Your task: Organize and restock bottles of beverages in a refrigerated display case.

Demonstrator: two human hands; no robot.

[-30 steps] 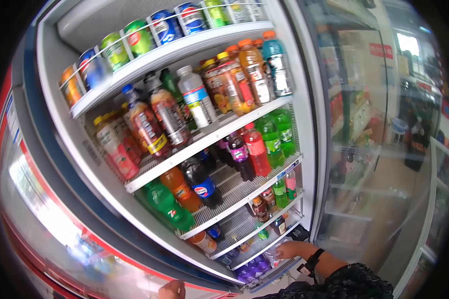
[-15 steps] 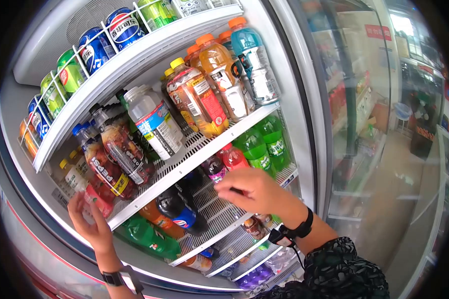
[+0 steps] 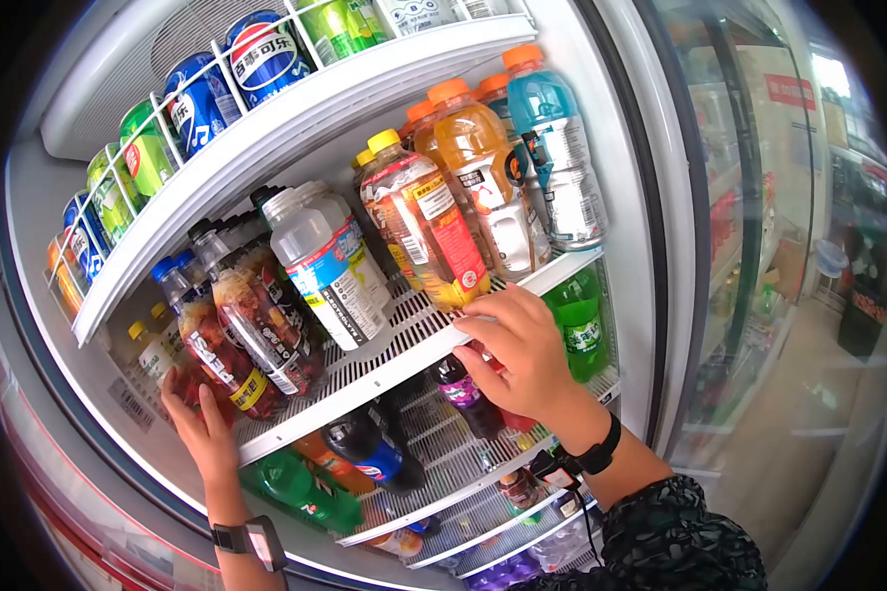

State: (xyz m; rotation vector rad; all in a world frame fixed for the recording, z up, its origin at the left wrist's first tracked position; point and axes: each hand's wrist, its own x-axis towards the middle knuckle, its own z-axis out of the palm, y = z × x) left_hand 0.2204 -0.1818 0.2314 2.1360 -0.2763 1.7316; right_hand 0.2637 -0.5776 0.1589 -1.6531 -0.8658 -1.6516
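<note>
My left hand [image 3: 202, 428] is at the left end of a white wire shelf, fingers apart. Its fingertips overlap the pinkish-red drink bottle behind them. Close by stand a Pepsi bottle [image 3: 229, 362] and another dark cola bottle [image 3: 266, 330]. My right hand [image 3: 527, 355] reaches to the shelf's front rail [image 3: 384, 379], thumb and fingers spread, fingertips right at the rail. Just above them stands a yellow-capped tea bottle [image 3: 429, 222]. To its right are an orange-capped amber drink bottle [image 3: 483, 177] and a blue drink bottle [image 3: 554, 138]. A clear, white-capped bottle [image 3: 330, 271] stands mid-shelf.
Soda cans [image 3: 266, 59] line the rack above. Below are a large Pepsi bottle [image 3: 375, 448], a green bottle [image 3: 310, 492], a purple-labelled bottle [image 3: 463, 394] and a green Sprite-like bottle [image 3: 579, 330]. The fridge's frame and glass door [image 3: 749, 295] are at the right.
My right hand has risen to the shelf rail and its fingers have spread. My left hand has shifted slightly right, closer to the bottles. The fridge appears a little farther right and lower in view.
</note>
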